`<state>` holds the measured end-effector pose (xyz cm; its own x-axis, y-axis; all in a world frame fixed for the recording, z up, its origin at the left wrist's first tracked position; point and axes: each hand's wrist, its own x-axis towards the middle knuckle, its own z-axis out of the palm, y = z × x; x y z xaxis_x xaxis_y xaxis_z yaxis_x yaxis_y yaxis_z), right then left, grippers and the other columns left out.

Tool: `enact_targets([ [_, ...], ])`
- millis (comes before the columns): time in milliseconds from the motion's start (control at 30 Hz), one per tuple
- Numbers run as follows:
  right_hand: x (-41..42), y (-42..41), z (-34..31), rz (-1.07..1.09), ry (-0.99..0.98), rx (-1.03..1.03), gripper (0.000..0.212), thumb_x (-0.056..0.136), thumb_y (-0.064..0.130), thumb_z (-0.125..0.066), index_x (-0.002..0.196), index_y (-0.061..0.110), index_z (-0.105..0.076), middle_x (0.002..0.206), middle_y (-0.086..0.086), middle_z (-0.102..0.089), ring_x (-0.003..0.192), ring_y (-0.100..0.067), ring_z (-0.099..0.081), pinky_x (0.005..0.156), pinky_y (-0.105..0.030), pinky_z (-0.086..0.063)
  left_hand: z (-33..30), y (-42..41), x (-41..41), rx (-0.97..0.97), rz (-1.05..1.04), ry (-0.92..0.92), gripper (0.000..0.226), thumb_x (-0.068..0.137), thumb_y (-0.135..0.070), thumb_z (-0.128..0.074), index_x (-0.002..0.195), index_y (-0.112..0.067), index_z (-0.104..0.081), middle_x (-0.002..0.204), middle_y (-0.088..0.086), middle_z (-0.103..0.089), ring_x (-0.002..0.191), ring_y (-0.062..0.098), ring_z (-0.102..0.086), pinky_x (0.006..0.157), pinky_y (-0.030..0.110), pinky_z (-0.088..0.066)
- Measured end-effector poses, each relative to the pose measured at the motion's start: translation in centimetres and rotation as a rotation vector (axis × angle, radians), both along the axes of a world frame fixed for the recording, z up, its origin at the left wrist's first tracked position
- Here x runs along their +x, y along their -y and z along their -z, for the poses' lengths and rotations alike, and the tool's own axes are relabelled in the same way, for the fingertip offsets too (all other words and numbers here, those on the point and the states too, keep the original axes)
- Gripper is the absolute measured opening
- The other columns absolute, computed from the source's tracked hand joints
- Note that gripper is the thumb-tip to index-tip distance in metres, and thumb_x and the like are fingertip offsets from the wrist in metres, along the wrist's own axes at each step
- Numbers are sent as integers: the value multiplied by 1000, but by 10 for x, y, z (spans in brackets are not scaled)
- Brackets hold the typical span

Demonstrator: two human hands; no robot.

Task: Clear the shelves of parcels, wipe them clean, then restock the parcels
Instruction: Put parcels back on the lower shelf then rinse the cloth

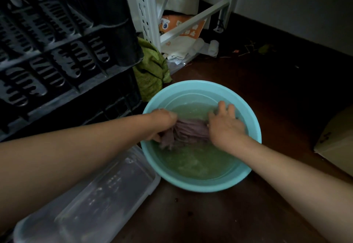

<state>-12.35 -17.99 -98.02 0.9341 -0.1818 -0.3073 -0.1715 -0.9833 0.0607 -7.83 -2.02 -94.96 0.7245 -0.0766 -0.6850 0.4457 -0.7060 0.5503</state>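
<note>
Cloth [188, 131], purple and bunched, sits over cloudy water in the turquoise basin [254, 143] on the floor, my left hand [164, 123] and right hand [224, 123] each gripping an end.

- Basin [248, 174]: smooth, glossy turquoise plastic, holding cloudy water.
- Rag [188, 131]: wet mauve cloth, ribbed and bunched, at the basin's centre.
- Crate [57, 48], at 10 o'clock: black moulded plastic, matt with a dull sheen.
- Box [99, 200], at 7 o'clock: clear plastic, scuffed and hazy.
- Green cloth [150, 71], at 11 o'clock: rough weave.
- Rack [147, 10], at 12 o'clock: pale painted metal.
- Carton [338, 143], at 3 o'clock: matt cardboard.
- Floor [210, 216]: dark, faintly glossy.
</note>
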Motion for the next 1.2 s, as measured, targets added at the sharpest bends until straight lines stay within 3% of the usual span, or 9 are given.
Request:
enact_targets([
  [167,-12,-13,31,-354,-200,159,86,96,65,-35,156,26,12,160,-4,28,147,-28,26,120,-51,10,1,-4,-1,69,86,69,46,100,-37,-47,134,-5,-46,145,20,-38,126,40,-47,99,52,-47],
  [267,-16,-10,51,-397,-298,92,88,100,45,-44,153,23,23,157,-2,34,145,-26,30,120,-47,14,4,-4,-6,88,37,95,43,96,-39,-53,132,-16,-48,151,8,-22,117,30,-53,61,30,-58],
  [367,-14,-7,56,-405,-122,160,68,99,22,-47,157,25,-10,160,-7,-14,148,-34,-16,119,-44,-19,14,-7,-7,43,23,87,64,92,-36,-58,147,-15,-32,155,13,-22,106,26,-59,46,20,-52],
  [500,9,-4,25,-99,54,631,35,92,11,-57,124,24,-58,121,-4,-63,112,-23,-59,92,-32,-47,9,-2,-9,27,96,155,59,89,-20,-60,142,-11,-38,148,12,-22,108,29,-57,69,32,-59],
  [633,20,-2,-30,46,234,908,24,84,9,-62,93,31,-59,80,3,-66,68,-12,-58,63,-25,-42,-10,5,-13,-11,267,225,79,77,-25,-77,145,-20,-37,144,2,-34,129,20,-42,95,24,-40],
  [800,12,-16,-96,52,460,1326,6,71,18,-58,76,22,-60,57,11,-60,54,0,-53,55,-17,-39,-24,22,-20,-420,178,186,54,72,-10,-83,121,-19,-59,104,0,-69,95,15,-64,77,24,-55],
  [933,9,-16,-128,173,550,1609,7,63,18,-52,68,18,-57,56,8,-51,56,-6,-48,54,-18,-37,-22,32,-16,-494,100,290,31,70,-7,-83,90,-22,-65,82,-10,-68,75,3,-62,74,19,-52],
  [1067,15,7,-121,489,629,1796,10,61,24,-55,71,21,-52,59,5,-50,62,-13,-52,64,-27,-40,-23,37,-8,-564,-106,289,22,72,1,-72,87,-16,-69,76,0,-68,68,16,-61,61,23,-47],
  [1200,21,20,-72,909,439,1590,20,91,38,-57,79,22,-54,73,3,-61,64,-12,-58,60,-25,-46,-36,44,-8,-631,-172,415,25,71,7,-63,82,-16,-62,67,-2,-64,51,8,-55,49,17,-42],
])
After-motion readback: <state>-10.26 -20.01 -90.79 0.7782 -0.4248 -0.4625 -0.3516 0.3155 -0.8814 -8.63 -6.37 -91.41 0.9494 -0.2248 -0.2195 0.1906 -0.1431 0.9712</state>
